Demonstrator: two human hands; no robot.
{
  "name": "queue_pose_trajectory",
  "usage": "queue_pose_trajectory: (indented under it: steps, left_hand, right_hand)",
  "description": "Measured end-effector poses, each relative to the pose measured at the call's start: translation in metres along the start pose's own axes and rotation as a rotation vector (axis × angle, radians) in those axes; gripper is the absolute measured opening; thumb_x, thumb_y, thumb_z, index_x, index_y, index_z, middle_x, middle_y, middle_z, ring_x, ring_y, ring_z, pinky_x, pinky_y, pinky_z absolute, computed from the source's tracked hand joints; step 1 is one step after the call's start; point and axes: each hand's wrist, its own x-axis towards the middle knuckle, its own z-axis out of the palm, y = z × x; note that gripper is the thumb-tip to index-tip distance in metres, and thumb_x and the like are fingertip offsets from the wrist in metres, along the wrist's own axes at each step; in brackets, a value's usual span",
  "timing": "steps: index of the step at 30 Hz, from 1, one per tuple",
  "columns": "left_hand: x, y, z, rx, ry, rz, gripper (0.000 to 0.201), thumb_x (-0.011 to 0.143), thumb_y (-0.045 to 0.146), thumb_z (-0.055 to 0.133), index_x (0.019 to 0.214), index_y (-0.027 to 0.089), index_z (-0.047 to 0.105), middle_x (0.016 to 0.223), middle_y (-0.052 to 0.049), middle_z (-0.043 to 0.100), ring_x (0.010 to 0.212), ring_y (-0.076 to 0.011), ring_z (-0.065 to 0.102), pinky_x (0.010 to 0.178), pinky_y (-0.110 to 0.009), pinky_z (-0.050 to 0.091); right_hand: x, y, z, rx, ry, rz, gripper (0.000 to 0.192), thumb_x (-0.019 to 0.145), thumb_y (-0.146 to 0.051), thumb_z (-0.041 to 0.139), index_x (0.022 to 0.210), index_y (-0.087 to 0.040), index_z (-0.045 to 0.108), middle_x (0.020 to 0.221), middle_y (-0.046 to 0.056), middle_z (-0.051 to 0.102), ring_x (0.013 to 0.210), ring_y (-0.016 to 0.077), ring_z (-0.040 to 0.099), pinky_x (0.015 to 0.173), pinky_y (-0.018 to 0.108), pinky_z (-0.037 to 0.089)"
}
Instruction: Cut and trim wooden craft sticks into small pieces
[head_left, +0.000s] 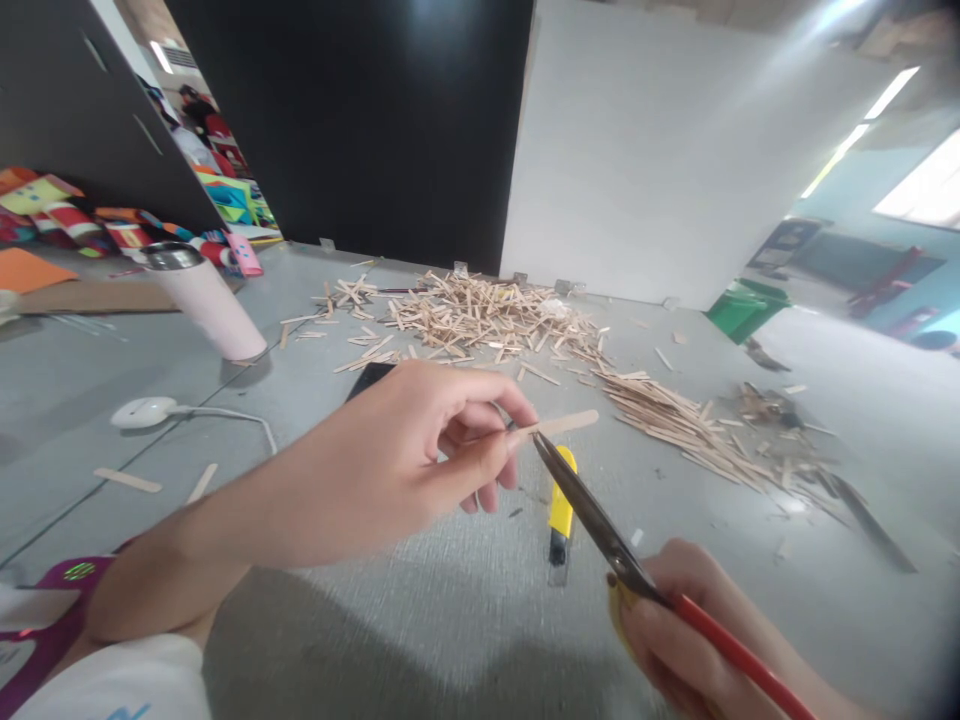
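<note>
Grey tabletop (450, 620) runs from my chest to a black panel (352, 120) and a white panel (637, 150) at its far edge; bare room lies under and short of the grip. My left hand (390, 465) pinches one wooden stick (559, 424) between thumb and fingertips, closed on its near end. Its long axis is close to level, its free end pointing right and slightly up. My right hand (682, 630) is wrapped shut around the red handles of one pair of scissors (592, 515); the blades point up-left, tips touching the stick just beside my fingertips. One yellow utility knife (560, 510) lies just below the grip. Beyond it are two heaps of sticks: a loose pile (480, 315) and a flatter spread (675, 415) to the right. Well left stand one pink tumbler (202, 300) and one white lamp base (142, 412).
</note>
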Motion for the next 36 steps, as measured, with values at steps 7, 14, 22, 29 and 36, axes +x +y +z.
queue_pose_trajectory:
  steps: [7, 14, 22, 29, 36]
  left_hand:
    - [0.000, -0.001, 0.004, -0.063, -0.012, -0.019, 0.015, 0.111, 0.037, 0.057, 0.117, 0.026, 0.067, 0.086, 0.003, 0.079, 0.070, -0.0108, 0.076, 0.062, -0.018, 0.060]
    - [0.001, 0.003, 0.007, -0.073, -0.007, -0.018, 0.019, 0.110, 0.030, 0.057, 0.121, 0.024, 0.072, 0.084, 0.002, 0.079, 0.069, -0.0109, 0.075, 0.061, -0.016, 0.059]
    - [0.000, 0.003, 0.011, -0.167, -0.021, -0.048, 0.015, 0.111, 0.031, 0.055, 0.112, 0.023, 0.067, 0.084, 0.001, 0.079, 0.070, -0.0112, 0.076, 0.062, -0.016, 0.062]
    - [0.000, 0.001, 0.013, -0.224, -0.023, -0.049, 0.012, 0.112, 0.030, 0.055, 0.117, 0.024, 0.063, 0.084, 0.001, 0.078, 0.071, -0.0130, 0.077, 0.061, -0.017, 0.063]
    - [0.002, 0.002, 0.013, -0.232, -0.029, -0.065, 0.010, 0.112, 0.030, 0.055, 0.115, 0.024, 0.062, 0.083, 0.001, 0.078, 0.071, -0.0128, 0.078, 0.060, -0.016, 0.062]
  right_hand:
    - [-0.002, 0.013, 0.005, 0.038, 0.069, -0.049, 0.070, 0.094, -0.090, 0.046, 0.068, -0.026, 0.035, 0.061, -0.008, 0.025, 0.052, 0.0102, 0.020, 0.043, 0.027, 0.018]
    - [-0.002, 0.002, 0.009, 0.048, 0.088, -0.009, 0.074, 0.092, -0.093, 0.044, 0.066, -0.026, 0.029, 0.064, -0.005, 0.024, 0.054, 0.0112, 0.021, 0.043, 0.028, 0.021]
    - [-0.003, 0.010, 0.009, -0.005, 0.095, -0.013, 0.070, 0.096, -0.089, 0.043, 0.068, -0.026, 0.032, 0.065, -0.004, 0.026, 0.054, 0.0126, 0.024, 0.042, 0.027, 0.024]
    - [0.000, 0.004, 0.007, -0.057, 0.127, -0.065, 0.069, 0.096, -0.087, 0.045, 0.067, -0.026, 0.036, 0.064, -0.004, 0.029, 0.055, 0.0135, 0.031, 0.046, 0.027, 0.030]
    - [0.002, 0.000, 0.009, -0.082, 0.143, -0.093, 0.066, 0.100, -0.076, 0.050, 0.063, -0.026, 0.029, 0.062, -0.006, 0.023, 0.052, 0.0122, 0.028, 0.043, 0.027, 0.027]
